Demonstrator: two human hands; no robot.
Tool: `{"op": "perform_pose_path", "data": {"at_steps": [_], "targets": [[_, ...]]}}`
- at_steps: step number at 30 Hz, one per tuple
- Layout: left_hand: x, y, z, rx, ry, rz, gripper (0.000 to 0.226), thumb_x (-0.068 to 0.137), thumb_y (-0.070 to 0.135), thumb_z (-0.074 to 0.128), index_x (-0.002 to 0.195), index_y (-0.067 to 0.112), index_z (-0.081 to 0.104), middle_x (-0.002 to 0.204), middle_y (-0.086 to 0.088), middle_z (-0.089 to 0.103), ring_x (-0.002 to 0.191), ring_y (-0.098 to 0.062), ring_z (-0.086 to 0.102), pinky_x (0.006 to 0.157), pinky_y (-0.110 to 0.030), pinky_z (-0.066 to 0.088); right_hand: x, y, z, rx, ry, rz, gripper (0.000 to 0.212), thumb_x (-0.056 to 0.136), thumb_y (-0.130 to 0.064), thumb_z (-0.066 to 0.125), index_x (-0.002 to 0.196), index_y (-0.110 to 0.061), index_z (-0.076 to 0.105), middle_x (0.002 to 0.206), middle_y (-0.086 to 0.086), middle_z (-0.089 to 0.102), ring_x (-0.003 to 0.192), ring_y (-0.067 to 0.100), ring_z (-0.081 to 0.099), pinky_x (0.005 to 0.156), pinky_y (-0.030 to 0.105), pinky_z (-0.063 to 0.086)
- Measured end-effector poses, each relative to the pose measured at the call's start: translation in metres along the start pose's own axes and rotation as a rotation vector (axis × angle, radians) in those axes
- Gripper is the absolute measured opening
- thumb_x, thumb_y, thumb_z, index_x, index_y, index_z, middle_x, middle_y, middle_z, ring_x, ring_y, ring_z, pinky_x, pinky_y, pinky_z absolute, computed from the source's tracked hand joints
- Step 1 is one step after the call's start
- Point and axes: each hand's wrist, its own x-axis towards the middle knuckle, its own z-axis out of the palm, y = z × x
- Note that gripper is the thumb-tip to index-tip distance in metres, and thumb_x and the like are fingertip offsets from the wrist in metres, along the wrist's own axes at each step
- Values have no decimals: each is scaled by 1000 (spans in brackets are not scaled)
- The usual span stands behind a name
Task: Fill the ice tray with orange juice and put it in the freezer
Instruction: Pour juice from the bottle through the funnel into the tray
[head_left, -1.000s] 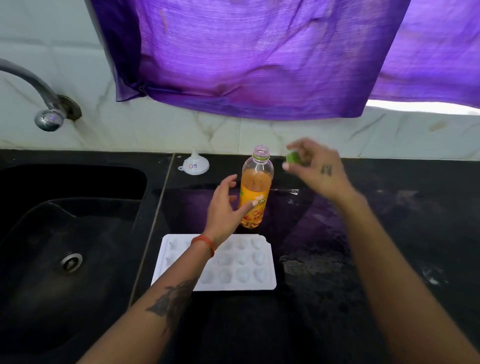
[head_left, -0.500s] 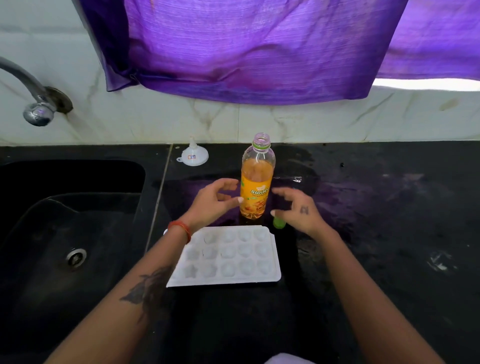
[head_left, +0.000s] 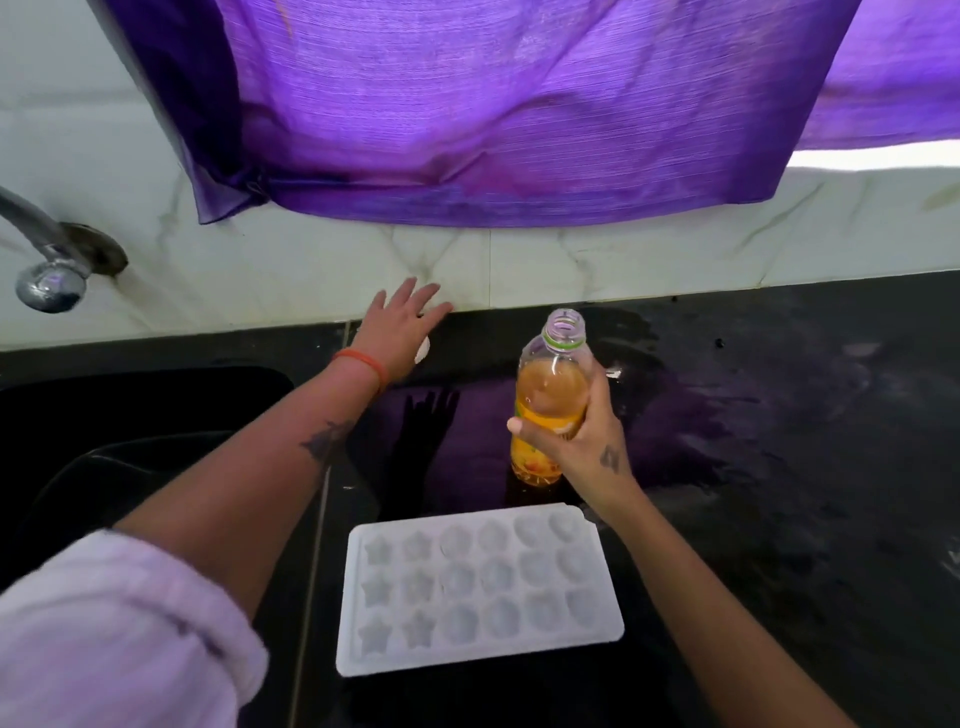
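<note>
While the right hand (head_left: 582, 441) is wrapped around the middle of the open juice bottle (head_left: 551, 400), the left hand (head_left: 402, 327) reaches with spread fingers over the white funnel (head_left: 423, 349) at the back of the bench (head_left: 779, 467), holding nothing yet. The ice tray (head_left: 478, 587) lies flat just in front of the bottle, long side running left to right, nearer the right hand. Half a second ago both hands hovered beside the bottle, the right one putting down the green cap.

Counter layout beside the sink

White plastic ice tray (head_left: 478, 587) lies nearest on the black stone counter (head_left: 779, 467), right of the sink (head_left: 130, 441); uncapped clear juice bottle (head_left: 551, 400) stands behind it.
</note>
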Motion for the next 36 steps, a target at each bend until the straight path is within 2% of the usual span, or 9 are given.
{"op": "perform_pose_path", "data": {"at_steps": [3, 8, 13, 16, 21, 26, 31, 34, 36], "targets": [[22, -15, 8, 54, -123, -42, 65, 85, 6, 57, 143, 15, 31, 151, -14, 27, 137, -35, 26, 104, -45, 35, 2, 6, 0, -8, 19, 8, 81, 55, -52, 79, 116, -70, 28, 110, -44, 50, 103, -16, 54, 79, 19, 48], [28, -30, 16, -228, -141, -188, 30, 85, 4, 58, 115, 0, 63, 119, -23, 57, 108, -39, 55, 90, -40, 44, 5, 11, 1, -22, 12, 8, 84, 56, -53, 79, 119, -69, 26, 111, -42, 51, 103, -14, 55, 79, 18, 48], [-6, -35, 16, -813, 190, -480, 16, 81, 5, 63, 93, 4, 73, 96, -18, 70, 93, -24, 65, 79, -25, 44, 4, 9, 3, -17, 24, 19, 83, 57, -48, 79, 117, -70, 27, 109, -42, 52, 102, -14, 55, 80, 17, 50], [-45, -23, 9, -1421, 291, -629, 5, 83, 0, 64, 84, 2, 68, 84, -14, 65, 73, -9, 63, 72, -17, 54, 0, 2, 0, -46, 12, 23, 83, 63, -38, 83, 115, -70, 26, 109, -39, 52, 101, -17, 54, 79, 13, 49], [-122, 16, -1, -2008, 265, -806, 7, 89, 2, 58, 83, 3, 62, 81, -8, 67, 72, -11, 67, 66, -17, 57, -23, -10, 5, -22, 197, 20, 93, 67, -26, 84, 140, -30, 27, 133, -5, 48, 120, 9, 50, 96, 29, 46], [-183, 59, -1, -2278, 162, -922, 11, 92, 8, 53, 90, 3, 62, 73, -2, 73, 71, -8, 69, 66, -17, 57, -65, -14, 22, 39, 504, -11, 47, 81, -24, 73, 121, -19, 48, 116, 1, 54, 99, 8, 56, 83, 27, 52], [-214, 80, -1, -2340, -25, -906, 14, 92, 11, 54, 91, 2, 65, 78, -6, 73, 66, -8, 70, 61, -16, 56, -80, -18, 50, -38, 62, 65, 31, 86, -23, 65, 116, -20, 57, 116, 0, 57, 79, -5, 59, 71, 16, 51], [-222, 82, -6, -2343, -109, -847, 15, 89, 13, 57, 88, 4, 68, 77, -6, 74, 67, -9, 70, 59, -16, 55, -77, -21, 61, -122, -177, 172, 40, 91, -25, 58, 130, -18, 52, 121, 1, 56, 99, 10, 59, 89, 32, 51], [-227, 82, -10, -2326, -123, -825, 15, 86, 15, 58, 87, 5, 69, 78, -7, 74, 68, -10, 70, 58, -16, 55, -75, -23, 66, -167, -223, 189, 32, 92, -22, 55, 123, -14, 59, 117, 4, 63, 106, 20, 58, 90, 39, 51]]}}
